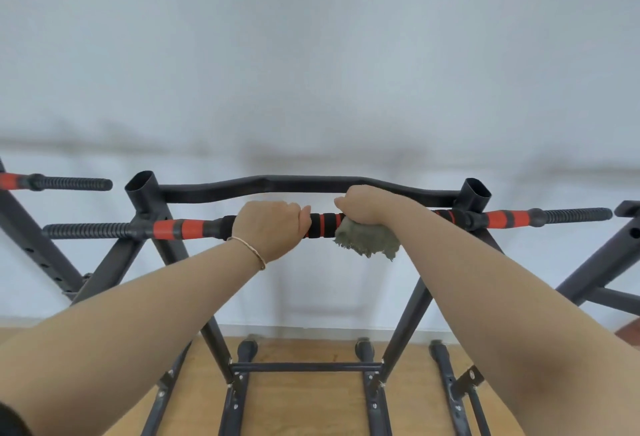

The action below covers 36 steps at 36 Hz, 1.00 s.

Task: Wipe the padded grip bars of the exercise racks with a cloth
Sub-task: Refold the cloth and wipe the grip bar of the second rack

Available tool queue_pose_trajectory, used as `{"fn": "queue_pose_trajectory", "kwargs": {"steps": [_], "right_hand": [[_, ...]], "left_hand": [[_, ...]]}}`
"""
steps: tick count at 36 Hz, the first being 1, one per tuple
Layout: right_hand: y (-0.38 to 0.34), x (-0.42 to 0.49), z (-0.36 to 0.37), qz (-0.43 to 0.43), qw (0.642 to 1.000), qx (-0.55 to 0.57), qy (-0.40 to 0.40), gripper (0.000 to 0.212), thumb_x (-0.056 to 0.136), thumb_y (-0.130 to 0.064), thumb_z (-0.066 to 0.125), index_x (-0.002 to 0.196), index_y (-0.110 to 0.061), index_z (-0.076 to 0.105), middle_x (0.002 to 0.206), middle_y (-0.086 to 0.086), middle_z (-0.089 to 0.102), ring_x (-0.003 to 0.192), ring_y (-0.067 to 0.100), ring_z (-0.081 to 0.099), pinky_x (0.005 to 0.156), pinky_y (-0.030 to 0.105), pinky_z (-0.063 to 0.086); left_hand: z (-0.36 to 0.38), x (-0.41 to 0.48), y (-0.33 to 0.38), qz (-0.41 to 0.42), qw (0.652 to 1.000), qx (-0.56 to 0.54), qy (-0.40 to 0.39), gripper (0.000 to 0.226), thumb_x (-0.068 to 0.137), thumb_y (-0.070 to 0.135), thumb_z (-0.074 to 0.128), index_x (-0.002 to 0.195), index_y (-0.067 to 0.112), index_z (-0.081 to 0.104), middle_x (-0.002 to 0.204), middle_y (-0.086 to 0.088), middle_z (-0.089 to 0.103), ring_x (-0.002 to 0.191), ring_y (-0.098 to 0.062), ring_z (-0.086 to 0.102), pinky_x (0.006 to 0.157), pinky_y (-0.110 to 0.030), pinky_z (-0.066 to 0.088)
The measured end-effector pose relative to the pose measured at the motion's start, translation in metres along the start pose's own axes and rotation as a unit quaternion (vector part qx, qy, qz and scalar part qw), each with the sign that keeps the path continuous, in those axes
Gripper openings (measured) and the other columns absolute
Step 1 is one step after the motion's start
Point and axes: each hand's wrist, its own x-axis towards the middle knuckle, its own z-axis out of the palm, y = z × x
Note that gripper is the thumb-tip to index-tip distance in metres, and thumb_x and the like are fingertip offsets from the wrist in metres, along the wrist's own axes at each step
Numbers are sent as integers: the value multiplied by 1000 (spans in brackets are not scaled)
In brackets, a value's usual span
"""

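Observation:
A black exercise rack (145, 193) stands in front of me with a horizontal grip bar (323, 224) padded in black and orange-red foam. My left hand (270, 228) grips the bar just left of its middle, fingers curled over the top. Right beside it my right hand (363, 209) holds a grey-green cloth (367, 240) wrapped against the bar, and the cloth's loose end hangs below. Orange padding (180, 228) shows to the left of my left hand and more orange padding (505, 218) lies past the right upright.
A curved black upper bar (277, 183) runs behind my hands. Ribbed black end grips (86, 229) stick out on both sides. Another rack's padded bar (55, 182) is at far left, and a further frame (595, 269) at right. The rack's feet rest on a wooden floor (304, 401) by a white wall.

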Motion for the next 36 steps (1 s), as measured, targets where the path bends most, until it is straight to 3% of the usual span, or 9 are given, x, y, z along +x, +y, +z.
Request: {"fn": "queue_pose_trajectory", "kwargs": {"steps": [2, 5, 8, 15, 17, 20, 26, 30, 36], "right_hand": [[-2, -1, -3, 17, 1000, 19, -12, 41, 102, -36, 34, 69, -18, 51, 66, -4, 54, 63, 15, 50, 61, 31, 34], [-5, -2, 4, 18, 997, -9, 77, 59, 104, -53, 24, 69, -16, 54, 69, -1, 58, 67, 19, 55, 64, 35, 40], [-5, -19, 19, -12, 951, -111, 287, 64, 99, -55, 8, 70, -17, 51, 68, -7, 49, 68, 22, 53, 56, 32, 33], [8, -44, 50, -44, 917, -220, 330, 59, 95, -54, 13, 76, -15, 52, 62, -2, 50, 55, 23, 44, 54, 31, 29], [11, -36, 47, -69, 904, -293, 302, 63, 94, -48, 1, 92, -16, 55, 72, -3, 51, 61, 22, 46, 55, 30, 26], [12, -34, 42, -115, 883, -362, 275, 15, 96, -27, 43, 92, -15, 52, 68, -3, 42, 56, 22, 45, 51, 25, 27], [1, -7, 4, 2, 994, -100, 50, 31, 99, -26, 34, 72, -16, 46, 76, 1, 56, 71, 21, 55, 60, 34, 38], [-4, -2, -7, 18, 1000, 7, -16, 35, 102, -31, 34, 77, -16, 55, 77, -2, 59, 75, 17, 56, 67, 33, 40], [-1, -26, 20, -148, 882, -309, 323, 22, 78, -17, 77, 91, -4, 65, 59, 3, 52, 46, 23, 48, 41, 26, 37]], "left_hand": [[6, -1, 3, -8, 998, 13, 60, 55, 95, 37, 7, 104, 19, 58, 69, 4, 50, 55, -23, 51, 50, -27, 41], [2, 5, -3, 17, 998, 19, 50, 31, 98, 27, 41, 127, 20, 42, 79, 3, 52, 65, -23, 52, 50, -30, 38], [-13, 15, -14, -1, 995, -97, -19, 31, 91, 17, 53, 117, 17, 35, 74, 2, 48, 65, -21, 52, 52, -34, 46], [-25, 30, -23, -99, 933, -279, -203, 48, 99, 43, 24, 90, 9, 57, 62, -4, 71, 52, -19, 66, 56, -28, 48], [-20, 27, -24, -12, 981, -122, -152, 17, 94, 26, 47, 94, 10, 44, 70, -2, 63, 59, -21, 62, 57, -32, 52], [-10, 19, -22, 22, 997, -26, -64, 27, 87, 15, 56, 105, 20, 37, 73, 1, 47, 68, -24, 57, 52, -34, 46], [1, 2, -9, -25, 999, 12, 29, 17, 95, 25, 40, 98, 17, 54, 59, 2, 39, 53, -23, 50, 48, -27, 41], [3, -3, -6, -22, 999, 14, 45, 15, 92, 27, 53, 104, 20, 49, 65, 4, 42, 55, -22, 52, 50, -28, 45], [-14, 24, -40, 10, 984, -123, -132, 26, 98, 25, 43, 121, 18, 33, 72, 1, 57, 61, -21, 55, 51, -32, 46]]}}
